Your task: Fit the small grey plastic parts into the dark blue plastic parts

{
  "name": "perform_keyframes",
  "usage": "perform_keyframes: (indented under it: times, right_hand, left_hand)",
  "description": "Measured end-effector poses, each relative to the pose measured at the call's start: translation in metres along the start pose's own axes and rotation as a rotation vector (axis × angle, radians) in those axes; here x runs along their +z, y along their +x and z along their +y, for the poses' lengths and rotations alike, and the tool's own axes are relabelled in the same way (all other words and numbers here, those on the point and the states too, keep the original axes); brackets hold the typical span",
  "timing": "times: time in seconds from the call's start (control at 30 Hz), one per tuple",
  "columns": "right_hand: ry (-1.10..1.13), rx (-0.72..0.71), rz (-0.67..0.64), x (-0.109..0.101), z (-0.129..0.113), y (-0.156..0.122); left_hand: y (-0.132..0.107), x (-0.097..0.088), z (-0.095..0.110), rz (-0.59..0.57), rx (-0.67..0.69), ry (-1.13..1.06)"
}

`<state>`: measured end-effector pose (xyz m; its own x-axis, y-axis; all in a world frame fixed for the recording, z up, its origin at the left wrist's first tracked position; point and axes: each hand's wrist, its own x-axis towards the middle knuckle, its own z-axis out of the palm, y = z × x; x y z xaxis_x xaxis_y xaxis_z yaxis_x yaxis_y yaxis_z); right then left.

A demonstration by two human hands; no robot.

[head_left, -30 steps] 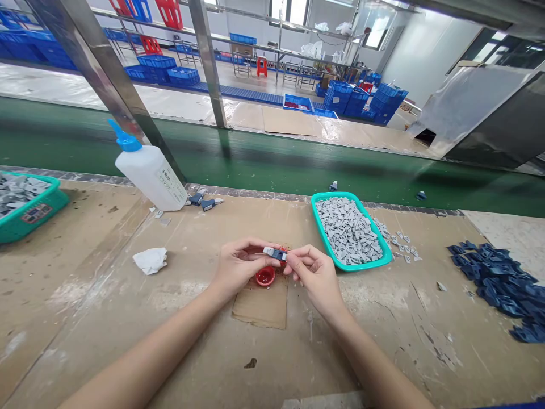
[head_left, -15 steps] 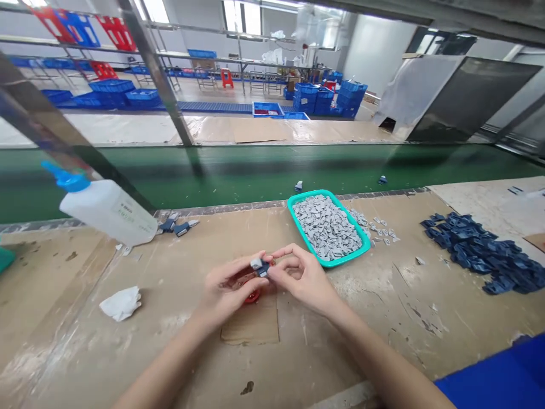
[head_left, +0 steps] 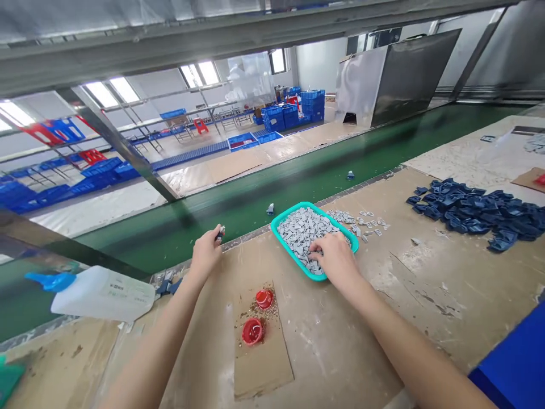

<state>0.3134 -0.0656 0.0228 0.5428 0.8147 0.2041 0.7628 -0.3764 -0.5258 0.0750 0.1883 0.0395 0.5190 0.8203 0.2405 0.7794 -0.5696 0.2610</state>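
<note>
My left hand (head_left: pixel 206 253) is closed around a small dark blue and grey plastic part (head_left: pixel 220 233) at the near edge of the green conveyor belt (head_left: pixel 238 190). Fingers bent, my right hand (head_left: pixel 334 258) reaches into the turquoise tray (head_left: pixel 276 234) heaped with small grey plastic pieces (head_left: pixel 302 227). Its fingertips touch the pieces; whether one is pinched is hidden. Between my arms, two small red cups (head_left: pixel 252 330) stand on a cardboard piece (head_left: pixel 264 378), the nearer one holding liquid.
A white plastic bottle with a blue nozzle (head_left: pixel 106 294) lies at the left. Dark blue parts (head_left: pixel 472 210) are piled at the right, with loose grey pieces (head_left: pixel 370 221) beside the tray. Two assembled parts (head_left: pixel 350 175) sit on the belt. A metal post (head_left: pixel 131 156) rises beyond it.
My hands have separated. The left went forward to the belt with the blue and grey part, and the right moved into the tray. The red cups are uncovered, and my view has tilted.
</note>
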Motion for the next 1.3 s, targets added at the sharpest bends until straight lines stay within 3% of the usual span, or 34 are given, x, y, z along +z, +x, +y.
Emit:
perform_keyframes:
  times: [0.17,0.3,0.53,0.7,0.87,1.03,1.2,1.3]
  right_hand:
    - [-0.03,0.059,0.031,-0.006,-0.01,-0.005]
    - [-0.071,0.077,0.043,-0.011,-0.014,-0.006]
    - [-0.077,0.063,0.006,-0.011,-0.008,-0.003]
    - [-0.067,0.03,0.02,-0.009,-0.003,-0.003]
    - [0.133,-0.035,0.091,-0.009,-0.002,-0.006]
    - [0.525,0.023,0.084,-0.017,-0.011,-0.013]
    - [0.866,0.054,-0.046,-0.019,-0.024,-0.024]
    - [0.997,0.108,-0.182,-0.009,-0.04,-0.038]
  left_hand:
    - [0.049,0.016,-0.001,-0.075,-0.012,0.153]
    - [0.07,0.026,0.017,-0.059,0.033,0.185]
    - [0.092,0.059,0.081,-0.082,0.112,0.075]
    - [0.086,0.061,0.089,-0.086,0.018,-0.077]
    - [0.045,0.033,0.072,-0.049,-0.104,-0.31]
    - [-0.045,0.0,0.062,0.028,-0.181,-0.633]
    - [-0.13,-0.024,0.054,0.137,-0.419,-1.231]
    - [-0.158,-0.026,0.05,0.221,-0.522,-1.355]
